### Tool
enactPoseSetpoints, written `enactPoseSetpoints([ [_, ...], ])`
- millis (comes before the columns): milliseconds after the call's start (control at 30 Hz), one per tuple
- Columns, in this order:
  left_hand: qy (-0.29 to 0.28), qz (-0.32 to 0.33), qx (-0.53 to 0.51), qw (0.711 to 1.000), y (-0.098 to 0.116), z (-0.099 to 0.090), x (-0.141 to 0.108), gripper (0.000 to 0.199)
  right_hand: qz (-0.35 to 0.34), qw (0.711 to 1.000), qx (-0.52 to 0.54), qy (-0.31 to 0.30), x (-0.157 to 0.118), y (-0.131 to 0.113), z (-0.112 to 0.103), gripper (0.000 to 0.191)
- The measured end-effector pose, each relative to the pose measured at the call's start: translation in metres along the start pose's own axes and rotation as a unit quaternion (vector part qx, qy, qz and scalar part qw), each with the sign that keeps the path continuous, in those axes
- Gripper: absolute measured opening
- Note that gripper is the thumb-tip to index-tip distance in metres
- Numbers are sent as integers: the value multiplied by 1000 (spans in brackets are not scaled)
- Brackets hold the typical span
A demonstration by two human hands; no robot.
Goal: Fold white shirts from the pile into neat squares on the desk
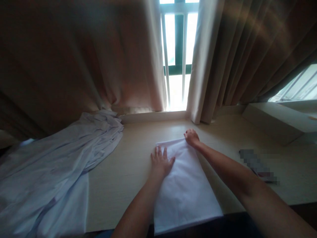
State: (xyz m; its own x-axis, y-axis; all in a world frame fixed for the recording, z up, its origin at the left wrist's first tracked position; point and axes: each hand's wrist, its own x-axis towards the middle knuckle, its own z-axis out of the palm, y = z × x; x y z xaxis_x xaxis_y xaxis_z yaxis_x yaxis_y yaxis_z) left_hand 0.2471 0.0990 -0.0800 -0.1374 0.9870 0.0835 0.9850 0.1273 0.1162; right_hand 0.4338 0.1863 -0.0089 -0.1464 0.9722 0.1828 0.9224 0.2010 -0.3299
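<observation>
A folded white cloth (pixel 187 191) lies flat on the pale wooden tabletop (pixel 119 185), its near end reaching the front edge. My left hand (pixel 161 160) rests on its far left part with the fingers spread. At the far right corner, my right hand (pixel 192 136) is closed, fingers curled around the cloth's edge. The fingertips of that hand are partly hidden. Faint creases run across the cloth between my two hands.
A large heap of loose white fabric (pixel 61 158) covers the left side of the table. On the right lie a blurred-out flat item (pixel 259 167) and, farther back, a pale box (pixel 274 122). Brown curtains (pixel 119 59) hang behind, with a barred window (pixel 177 56) between them.
</observation>
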Motion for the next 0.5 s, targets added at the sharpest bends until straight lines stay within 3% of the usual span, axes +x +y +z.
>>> enactPoseSetpoints([
  [100, 2, -4, 4, 1000, 1, 0, 0, 82, -57, 998, -23, -13, -2, -11, 35, 54],
  [233, 7, -5, 5, 1000, 0, 1, -1, 82, -7, 998, -31, -59, -28, -8, 73, 80],
  [367, 4, 1, 11, 1000, 2, -3, 4, 82, 4, 998, -23, -60, -33, -5, 82, 81],
  [500, 14, 46, 32, 998, 13, -20, 21, 74, 10, 998, -23, -62, -29, -7, 79, 82],
])
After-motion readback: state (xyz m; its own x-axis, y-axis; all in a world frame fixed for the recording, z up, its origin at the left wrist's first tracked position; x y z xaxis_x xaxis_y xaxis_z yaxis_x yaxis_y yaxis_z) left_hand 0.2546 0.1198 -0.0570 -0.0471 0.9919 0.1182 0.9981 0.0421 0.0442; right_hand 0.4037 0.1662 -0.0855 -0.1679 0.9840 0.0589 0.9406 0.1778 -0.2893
